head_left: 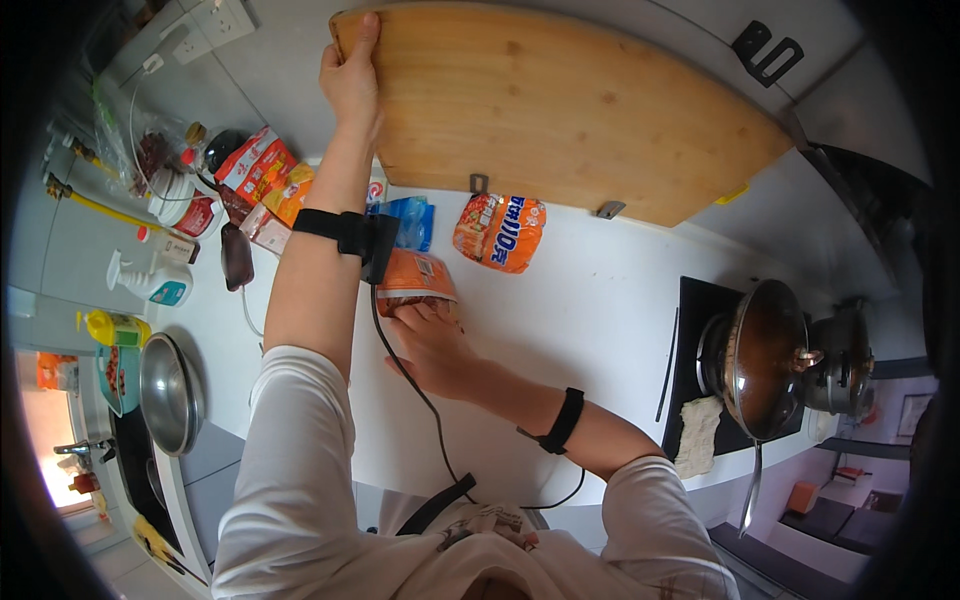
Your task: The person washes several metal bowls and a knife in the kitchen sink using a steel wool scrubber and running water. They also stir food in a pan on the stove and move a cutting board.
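Note:
My left hand (354, 82) grips the upper left edge of a large wooden board (570, 105), thumb on its front face. The board stands tilted against the wall at the back of the counter. Lower down, my right hand (433, 349) has its fingers on the near end of an orange plastic food packet (416, 274). My left forearm hides part of the items behind it. A blue packet (412, 221) lies just beyond the orange one. To its right is an orange noodle packet (501, 232), close to the board's lower edge.
A lidded wok (765, 360) and a dark pot (836, 367) stand on the black cooktop (694, 322), with a cloth (699, 435) beside them. Leftward are a spray bottle (161, 283), metal bowls (169, 394) and a white tub (187, 206). A black cable (409, 367) hangs from my left wrist strap.

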The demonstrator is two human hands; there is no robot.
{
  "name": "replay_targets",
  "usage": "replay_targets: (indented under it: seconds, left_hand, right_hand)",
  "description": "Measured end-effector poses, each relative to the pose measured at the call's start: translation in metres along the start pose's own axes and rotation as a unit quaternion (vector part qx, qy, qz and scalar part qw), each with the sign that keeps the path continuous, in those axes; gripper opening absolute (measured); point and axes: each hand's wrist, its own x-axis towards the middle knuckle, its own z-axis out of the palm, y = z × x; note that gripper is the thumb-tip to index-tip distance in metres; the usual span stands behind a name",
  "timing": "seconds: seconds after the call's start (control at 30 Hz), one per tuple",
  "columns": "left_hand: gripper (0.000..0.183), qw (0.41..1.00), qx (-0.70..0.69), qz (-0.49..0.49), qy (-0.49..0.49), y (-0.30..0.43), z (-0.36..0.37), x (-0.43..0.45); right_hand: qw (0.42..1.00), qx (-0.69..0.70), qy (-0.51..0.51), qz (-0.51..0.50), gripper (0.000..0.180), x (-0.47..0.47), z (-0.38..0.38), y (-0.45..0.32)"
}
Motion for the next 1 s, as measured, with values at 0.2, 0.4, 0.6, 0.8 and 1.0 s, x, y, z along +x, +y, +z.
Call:
replay_targets:
  seconds: [0.2, 0.4, 0.6, 0.8, 1.0]
  left_hand:
    - [0.055, 0.984, 0.178, 0.012, -0.011, 0.008, 0.001, 0.003]
    - [0.075, 0.96, 0.278, -0.03, -0.032, 0.019, -0.003, 0.009]
    - [0.052, 0.935, 0.35, 0.036, -0.052, 0.028, -0.026, 0.001]
    - [0.051, 0.88, 0.433, -0.04, -0.19, 0.048, -0.073, -0.022]
    - [0.056, 0.743, 0.47, -0.171, -0.445, 0.067, -0.136, -0.085]
  right_hand:
    - [0.998, 0.04, 0.02, -0.037, 0.038, -0.01, -0.005, 0.01]
    - [0.983, 0.156, 0.091, -0.025, 0.032, -0.006, -0.009, 0.014]
    - [0.963, 0.231, 0.136, 0.008, 0.03, -0.007, -0.004, 0.012]
    - [0.95, 0.263, 0.163, 0.031, 0.025, -0.012, -0.001, 0.02]
    - [0.931, 0.312, 0.172, 0.086, 0.021, -0.012, -0.013, 0.033]
